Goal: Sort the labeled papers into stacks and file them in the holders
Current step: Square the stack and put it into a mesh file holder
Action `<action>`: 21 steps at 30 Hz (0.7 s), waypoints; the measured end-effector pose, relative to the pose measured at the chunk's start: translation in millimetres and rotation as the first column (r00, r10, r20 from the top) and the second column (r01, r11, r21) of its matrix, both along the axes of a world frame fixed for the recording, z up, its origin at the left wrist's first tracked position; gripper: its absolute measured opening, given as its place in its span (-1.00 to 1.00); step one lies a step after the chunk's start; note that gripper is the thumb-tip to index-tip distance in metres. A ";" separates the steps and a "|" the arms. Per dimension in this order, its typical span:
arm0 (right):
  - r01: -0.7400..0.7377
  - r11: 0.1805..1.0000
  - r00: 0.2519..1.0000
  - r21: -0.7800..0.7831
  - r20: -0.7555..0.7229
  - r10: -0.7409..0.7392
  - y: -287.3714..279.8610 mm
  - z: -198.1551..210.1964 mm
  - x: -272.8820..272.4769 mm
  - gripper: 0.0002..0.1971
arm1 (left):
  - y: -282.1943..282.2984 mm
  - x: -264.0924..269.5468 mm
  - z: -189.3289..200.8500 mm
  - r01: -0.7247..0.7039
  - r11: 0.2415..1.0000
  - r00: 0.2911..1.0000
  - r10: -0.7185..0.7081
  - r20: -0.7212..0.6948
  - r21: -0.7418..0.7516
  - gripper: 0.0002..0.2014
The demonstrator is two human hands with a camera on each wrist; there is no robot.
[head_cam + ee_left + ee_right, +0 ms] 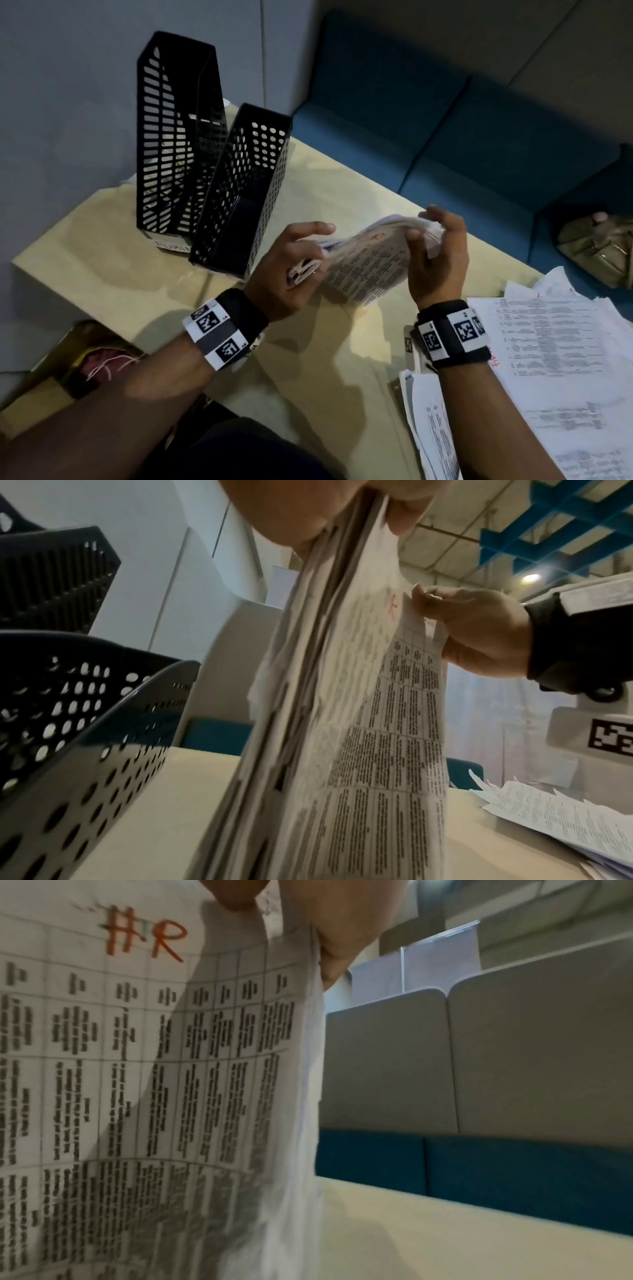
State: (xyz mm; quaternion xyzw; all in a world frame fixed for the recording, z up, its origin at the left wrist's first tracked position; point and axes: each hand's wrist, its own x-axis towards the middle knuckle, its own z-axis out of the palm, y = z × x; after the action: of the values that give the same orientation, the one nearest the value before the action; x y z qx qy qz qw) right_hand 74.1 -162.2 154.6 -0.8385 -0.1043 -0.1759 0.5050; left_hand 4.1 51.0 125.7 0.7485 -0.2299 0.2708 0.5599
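Observation:
Both hands hold one thick stack of printed papers (370,263) standing on its lower edge on the beige table (137,260). My left hand (308,246) grips the stack's left end, my right hand (424,233) grips its right end. The front sheet (143,1042) carries a table of text and a red handwritten "HR" (143,939). In the left wrist view the stack (342,723) hangs from my fingers (308,512), sheets fanned. Two black perforated holders stand just left of it: a slotted one (164,137) and a round-holed one (253,164).
A loose pile of printed papers (555,359) covers the table's right side. A blue sofa (479,137) runs behind the table, with a tan bag (596,250) on it. An open cardboard box (85,359) sits on the floor at the lower left.

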 end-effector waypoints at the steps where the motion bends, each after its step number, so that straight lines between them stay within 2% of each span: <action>1: 0.013 0.989 0.994 0.148 -0.109 0.003 1.1 0.6 0.3 -0.61 | -2.2 -2.1 -3.5 -0.008 0.998 1.000 0.006 -0.030 -0.065 -0.49; 2: 0.030 0.958 0.979 0.285 -0.201 0.029 1.2 -0.3 0.9 -0.47 | -5.0 -3.7 -9.0 -0.023 0.989 0.998 0.014 -0.067 -0.143 -0.33; 3: 0.033 0.939 0.960 0.341 -0.274 0.065 -0.1 -3.8 1.2 -0.39 | -8.2 -6.1 -14.3 -0.055 0.977 0.991 0.029 -0.127 -0.208 -0.23; 4: 0.020 0.944 0.938 0.330 -0.333 0.097 -0.6 -9.0 0.1 -0.43 | -11.0 -7.6 -21.9 -0.103 0.965 0.976 0.052 -0.210 -0.240 -0.20; 6: -0.042 0.978 0.891 0.203 -0.434 0.128 3.1 -20.6 -3.7 -0.67 | -13.6 -10.1 -32.7 -0.222 0.958 0.930 0.153 -0.333 -0.180 -0.37; 8: -0.049 0.991 0.868 0.122 -0.486 0.103 6.8 -30.9 -7.9 -0.70 | -16.8 -10.8 -40.5 -0.312 0.950 0.912 0.292 -0.289 -0.024 -0.57; 9: -0.030 0.992 0.867 0.119 -0.490 0.085 8.1 -35.1 -8.2 -0.73 | -18.1 -11.7 -40.0 -0.338 0.941 0.895 0.315 -0.315 -0.021 -0.62; 12: 0.058 0.988 0.890 0.146 -0.457 0.016 15.2 -33.2 -6.0 -0.78 | -19.7 -15.1 -21.9 -0.362 0.927 0.849 0.283 -0.446 -0.102 -0.71; 16: 0.093 0.965 0.889 0.244 -0.457 0.030 29.2 -15.1 2.9 -0.81 | -7.3 -24.5 -9.4 -0.356 0.925 0.833 0.249 -0.493 -0.135 -0.71; 18: 0.017 0.970 0.895 0.244 -0.437 0.094 32.8 0.6 10.4 -0.72 | 7.3 -27.3 -11.0 -0.330 0.930 0.822 0.201 -0.532 -0.159 -0.71; 21: -0.200 0.960 0.889 0.197 -0.375 0.263 38.6 29.7 18.7 -0.76 | 30.5 -35.8 -2.0 -0.235 0.934 0.783 0.019 -0.622 -0.267 -0.72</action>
State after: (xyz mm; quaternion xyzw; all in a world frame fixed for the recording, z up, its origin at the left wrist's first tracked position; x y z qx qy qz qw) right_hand 92.8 -123.6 184.3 -0.7969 -0.0851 0.0522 0.5958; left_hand -31.7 81.4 123.7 0.7047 0.0634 0.0874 0.7012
